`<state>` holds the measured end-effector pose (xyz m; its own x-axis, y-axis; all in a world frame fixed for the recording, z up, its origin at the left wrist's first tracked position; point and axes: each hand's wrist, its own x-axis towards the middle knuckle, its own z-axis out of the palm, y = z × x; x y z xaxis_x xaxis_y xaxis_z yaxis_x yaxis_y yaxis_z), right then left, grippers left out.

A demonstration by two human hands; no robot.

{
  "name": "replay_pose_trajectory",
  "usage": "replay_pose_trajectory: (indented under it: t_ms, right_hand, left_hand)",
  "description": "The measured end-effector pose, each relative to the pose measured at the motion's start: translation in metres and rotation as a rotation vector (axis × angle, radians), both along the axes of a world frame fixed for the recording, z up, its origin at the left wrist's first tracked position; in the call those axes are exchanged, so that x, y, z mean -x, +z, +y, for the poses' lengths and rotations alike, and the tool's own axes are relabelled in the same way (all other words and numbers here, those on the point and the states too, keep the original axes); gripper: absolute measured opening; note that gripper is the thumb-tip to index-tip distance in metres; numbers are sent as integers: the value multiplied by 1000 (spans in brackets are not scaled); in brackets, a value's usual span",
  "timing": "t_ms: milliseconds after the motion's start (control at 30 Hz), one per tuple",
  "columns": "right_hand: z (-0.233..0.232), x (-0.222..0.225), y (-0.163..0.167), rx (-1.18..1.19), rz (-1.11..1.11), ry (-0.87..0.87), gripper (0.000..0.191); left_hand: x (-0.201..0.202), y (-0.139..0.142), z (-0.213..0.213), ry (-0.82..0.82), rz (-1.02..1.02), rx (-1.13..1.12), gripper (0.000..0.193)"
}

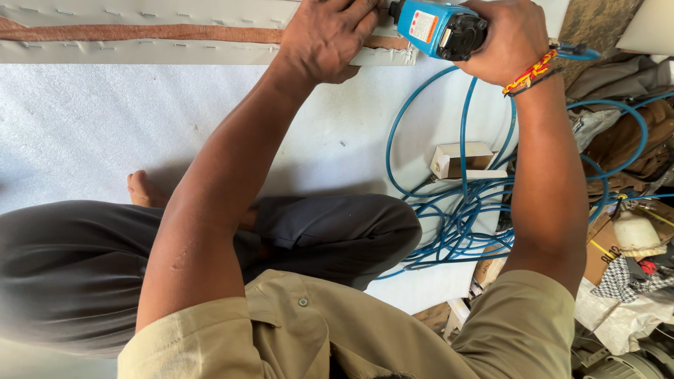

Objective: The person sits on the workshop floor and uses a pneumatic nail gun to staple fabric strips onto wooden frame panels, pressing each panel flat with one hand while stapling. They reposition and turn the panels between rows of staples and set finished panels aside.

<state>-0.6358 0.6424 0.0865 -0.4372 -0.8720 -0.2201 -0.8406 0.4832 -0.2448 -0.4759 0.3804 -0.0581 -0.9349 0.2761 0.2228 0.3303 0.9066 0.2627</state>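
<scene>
A: Head view, held items?

B: Right hand point(509, 35) wrapped tight around blue pneumatic stapler point(437, 28), nose against end of grey stapled panel point(140, 52). Left hand point(324, 38) pressed flat on same panel, just left of the tool, fingers spread, clasping nothing.

A: Containers?

B: Small open cardboard box point(460, 160) below the grip, ringed by coiled blue air hose point(456, 224); contents not discernible.
</scene>
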Motion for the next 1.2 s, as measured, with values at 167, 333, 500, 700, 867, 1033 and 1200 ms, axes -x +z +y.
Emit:
replay_pose_trajectory:
  t_ms: [167,333,500,700,867,1033,1200]
  right_hand:
    - [-4,-2,-1,77,61,84,33]
    - [1,-2,8,28,27,-36,30]
    - [14,-46,59,-110,2,-188,38]
    - [-17,-137,91,-87,-99,-317,49]
    - [-45,-185,87,-85,-95,-340,49]
    - [-72,-193,76,-94,-79,-402,51]
    - [-118,-195,67,-41,-36,-420,40]
  left_hand:
    - [-2,-5,2,-5,-53,-32,69]
    - [-6,-5,-4,-15,35,-92,76]
    - [-6,-3,-4,-23,8,-122,83]
    - [-10,23,-15,-46,-21,-58,99]
    - [-43,34,-65,-78,-8,145,100]
    - [-116,17,-193,-89,-85,214,93]
    - [-170,11,-328,629,-241,-53,52]
